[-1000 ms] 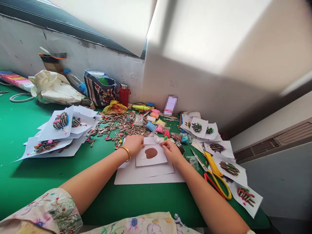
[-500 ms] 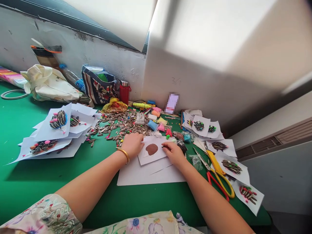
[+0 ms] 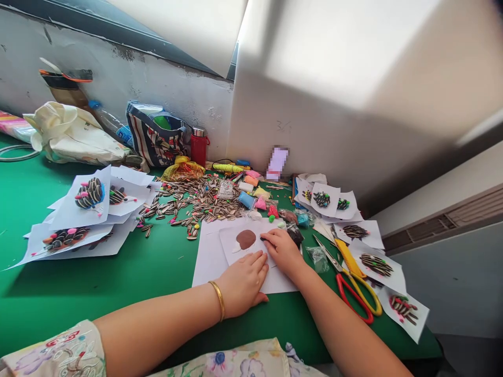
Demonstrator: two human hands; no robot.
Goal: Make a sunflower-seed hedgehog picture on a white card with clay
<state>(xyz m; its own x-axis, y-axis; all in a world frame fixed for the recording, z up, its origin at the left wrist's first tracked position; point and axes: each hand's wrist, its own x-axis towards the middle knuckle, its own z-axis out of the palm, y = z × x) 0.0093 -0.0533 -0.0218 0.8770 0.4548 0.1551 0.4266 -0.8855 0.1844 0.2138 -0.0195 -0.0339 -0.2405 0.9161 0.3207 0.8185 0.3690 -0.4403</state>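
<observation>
A small white card (image 3: 228,242) with a flat brown clay shape (image 3: 245,239) lies on larger white paper (image 3: 206,267). My left hand (image 3: 244,280) rests flat over the card's lower edge, fingers stretched and holding nothing. At the card's right side, my right hand (image 3: 281,250) pinches a small dark piece (image 3: 263,239) between thumb and fingertips, right of the brown shape. Behind the card spreads a pile of striped sunflower seeds (image 3: 212,201). Bags of coloured clay, among them a blue one (image 3: 246,200), sit beyond my right hand.
Scissors (image 3: 356,285) and a yellow cutter (image 3: 349,256) lie to the right, beside seed-decorated cards (image 3: 383,257). More such cards (image 3: 84,204) are stacked at the left. A red bottle (image 3: 198,147), a striped bag (image 3: 155,137) and a cream bag (image 3: 74,137) stand along the wall.
My left hand has moved from the card's upper left corner down to its lower edge and now lies flat. My right hand stays at the card's right side with the dark piece.
</observation>
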